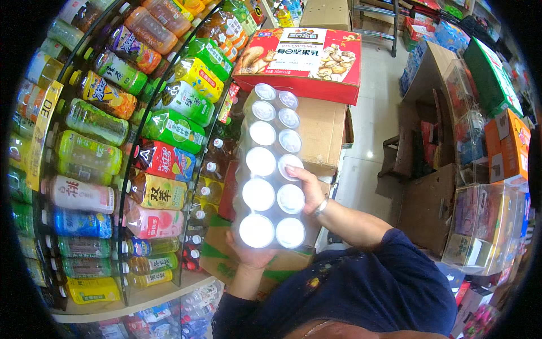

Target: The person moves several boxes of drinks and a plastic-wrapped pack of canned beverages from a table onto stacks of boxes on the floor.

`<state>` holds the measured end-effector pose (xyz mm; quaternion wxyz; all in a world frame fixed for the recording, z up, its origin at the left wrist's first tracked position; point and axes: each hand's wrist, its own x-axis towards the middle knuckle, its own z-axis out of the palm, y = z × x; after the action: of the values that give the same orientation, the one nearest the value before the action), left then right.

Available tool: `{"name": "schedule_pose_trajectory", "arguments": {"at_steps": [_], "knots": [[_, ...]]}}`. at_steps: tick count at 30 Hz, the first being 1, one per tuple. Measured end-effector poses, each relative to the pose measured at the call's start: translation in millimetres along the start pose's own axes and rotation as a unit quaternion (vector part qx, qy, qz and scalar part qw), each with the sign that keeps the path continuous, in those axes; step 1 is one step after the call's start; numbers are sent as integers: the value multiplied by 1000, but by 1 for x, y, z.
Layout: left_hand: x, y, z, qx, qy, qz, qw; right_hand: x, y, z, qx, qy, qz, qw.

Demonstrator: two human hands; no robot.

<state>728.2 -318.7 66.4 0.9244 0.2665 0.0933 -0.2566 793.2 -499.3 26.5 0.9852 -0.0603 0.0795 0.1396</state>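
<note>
A shrink-wrapped pack of white-lidded containers (pixel 260 161) is held up in front of my chest, its two rows of round lids facing me. My left hand (pixel 250 250) supports the near end from below and is partly hidden behind the pack. On the right side, my right hand (pixel 309 188) grips the wrap, its thumb resting on one of the lids. Just past the far end of the pack sits a red carton of nut milk (pixel 298 59). It rests on a brown cardboard box (pixel 322 131).
Shelves of bottled drinks (pixel 161 161) stand close on my left, with a yellow price strip (pixel 44 131) along one edge. Tiled floor (pixel 368 140) runs ahead to a metal stepladder (pixel 374 25). On my right are a wooden counter (pixel 427 212) and clear plastic bins (pixel 482 229).
</note>
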Motion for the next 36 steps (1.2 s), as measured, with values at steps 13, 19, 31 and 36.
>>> {"name": "schedule_pose_trajectory", "arguments": {"at_steps": [13, 19, 31, 36], "knots": [[45, -3, -28, -14, 190, 150, 970, 34, -5, -6, -403, 152, -135, 892], [32, 28, -44, 146, 249, 172, 942, 17, -39, -27, -640, 6, -108, 761], [63, 101, -107, 743, 187, 148, 626, -100, -24, -117, -499, 281, -132, 809], [95, 109, -161, 647, 86, 175, 737, -108, 24, -92, -450, 191, 22, 872]]}}
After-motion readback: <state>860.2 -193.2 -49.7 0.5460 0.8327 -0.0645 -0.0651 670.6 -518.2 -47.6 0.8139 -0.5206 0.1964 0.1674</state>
